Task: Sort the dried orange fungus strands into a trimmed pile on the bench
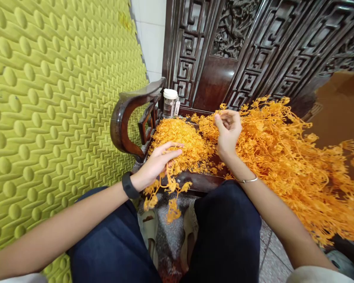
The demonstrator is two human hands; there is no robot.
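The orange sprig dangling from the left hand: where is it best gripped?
Probably at its top stem, from above, where the left hand holds it. The orange sprig hangs over the seat edge, its thin side branches spreading below; those look flimsy and likely to bend.

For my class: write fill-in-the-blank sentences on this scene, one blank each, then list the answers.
1. The pieces heaped on the bench are ___.
2. The jar by the armrest has a ___ lid.
3. A strand of pieces dangles from the ___ hand.
4. The bangle is on the ___ wrist.
Answers: orange; white; left; right.
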